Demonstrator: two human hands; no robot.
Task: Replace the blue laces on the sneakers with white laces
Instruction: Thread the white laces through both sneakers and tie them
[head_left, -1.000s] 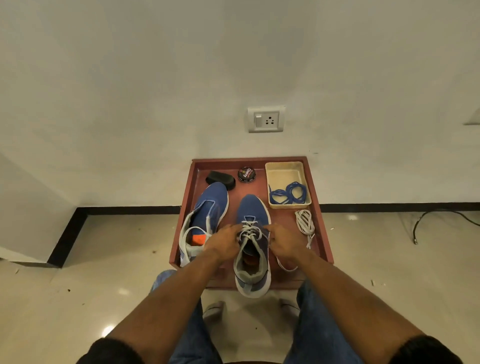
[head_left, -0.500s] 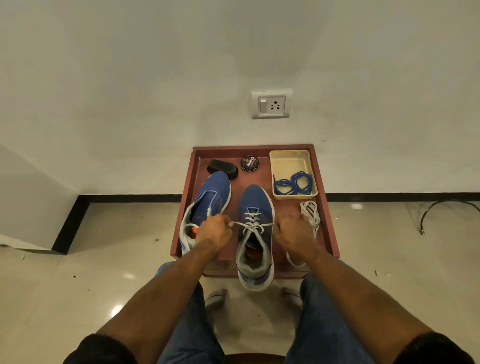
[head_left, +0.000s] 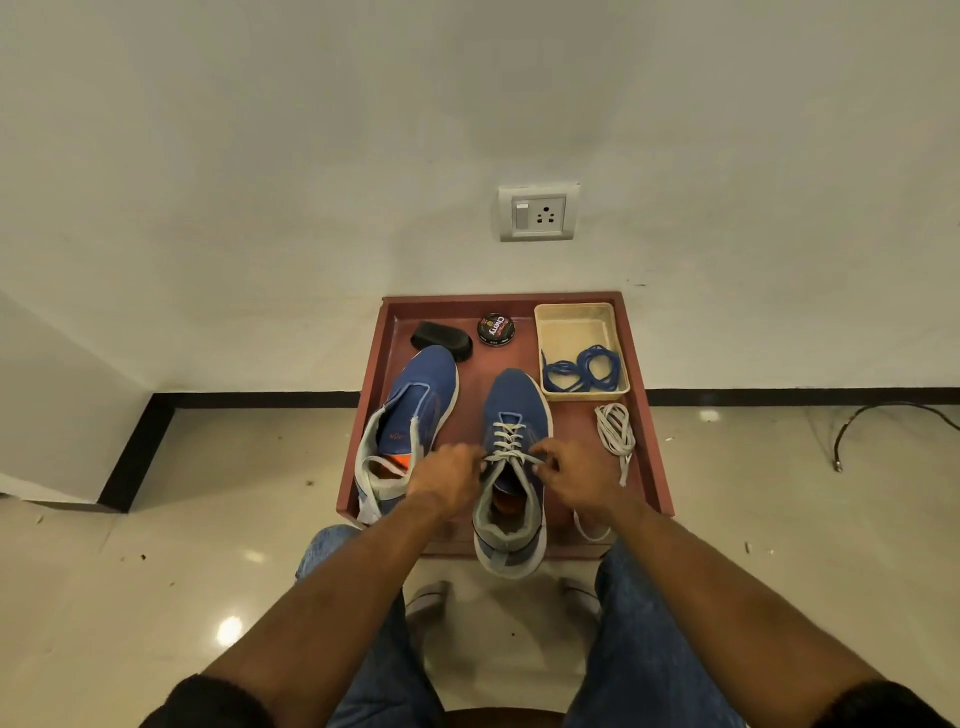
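Head view: you sit facing a white wall with both forearms reaching forward to a reddish-brown tray (head_left: 655, 457) on the floor. Your left hand (head_left: 448, 477) and right hand (head_left: 572, 474) flank the right sneaker (head_left: 511, 467), which stands toe toward the wall with its heel overhanging the tray's near edge. White lace (head_left: 506, 440) is crossed through the eyelets up to the top pair. Your left hand has its fingers curled against the left side of the top eyelets and appears to pinch the lace end there; the contact itself is hidden under the knuckles. Your right hand pinches the lace on the right side of the top eyelets between thumb and forefinger, and a length of the same lace trails from under that hand in a loop over the tray's near edge.

Left sneaker (head_left: 410, 423) lies beside it, unlaced, tongue opened out, orange lining showing, toe angled toward the wall. Blue laces (head_left: 584, 368) lie coiled in a cream bin (head_left: 576, 314) at the tray's far right corner. Second white lace bundle (head_left: 615, 428) rests on the tray floor just in front of the bin, to the right of your right hand, untouched. Round polish tin (head_left: 496, 328) and black brush (head_left: 441, 340) sit along the tray's far edge. Wall socket (head_left: 538, 212) above the tray. Black cable (head_left: 883, 421) on the floor at right.
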